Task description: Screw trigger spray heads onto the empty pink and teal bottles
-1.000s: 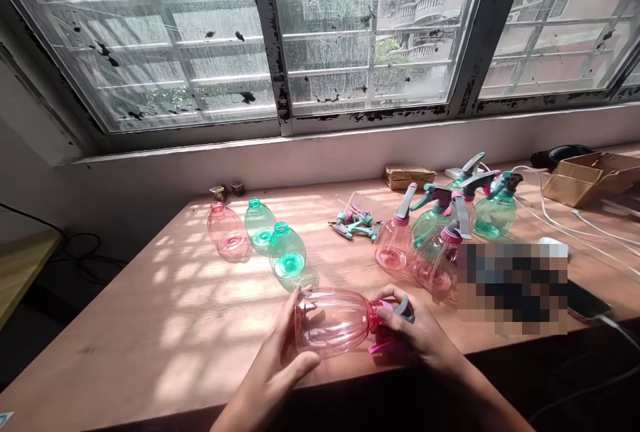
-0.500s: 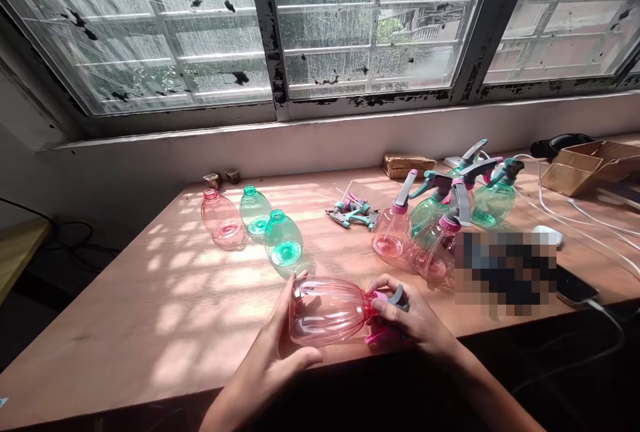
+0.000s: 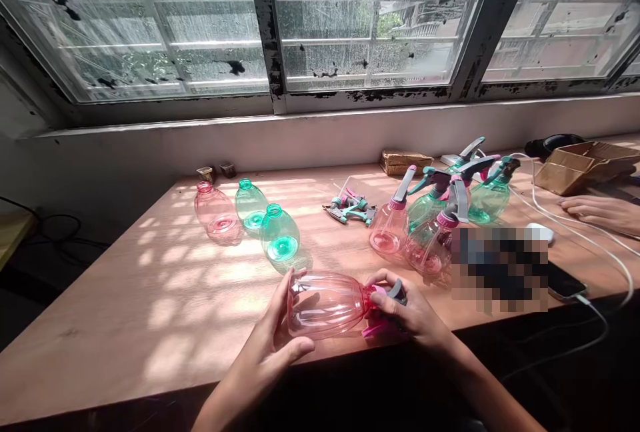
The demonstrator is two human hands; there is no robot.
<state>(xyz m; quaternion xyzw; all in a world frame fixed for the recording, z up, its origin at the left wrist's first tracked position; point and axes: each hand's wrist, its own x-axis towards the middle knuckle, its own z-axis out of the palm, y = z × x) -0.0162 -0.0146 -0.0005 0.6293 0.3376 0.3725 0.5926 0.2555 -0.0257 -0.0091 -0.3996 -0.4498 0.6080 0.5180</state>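
Observation:
A clear pink spray bottle (image 3: 325, 304) lies on its side over the near edge of the wooden table (image 3: 150, 299). My left hand (image 3: 273, 345) cups its base, thumb and fingers wrapped around it. My right hand (image 3: 407, 315) is closed around the pink and grey trigger head (image 3: 387, 299) at the bottle's neck. Beyond stand three open bottles without heads: a pink one (image 3: 213, 213) and two green ones (image 3: 250, 204), (image 3: 280, 235). Loose trigger heads (image 3: 350, 209) lie mid-table.
Several finished pink and green spray bottles (image 3: 440, 212) stand at the right. Another person's hand (image 3: 597, 212) rests at the far right by a cardboard box (image 3: 575, 165). White cables (image 3: 575, 219), a phone (image 3: 565, 282) and a blurred patch lie there too. A window runs behind.
The view has shifted slightly, so everything sits higher and further left in frame. Another person's hand has come into view at the right. My hands keep their hold on the pink bottle.

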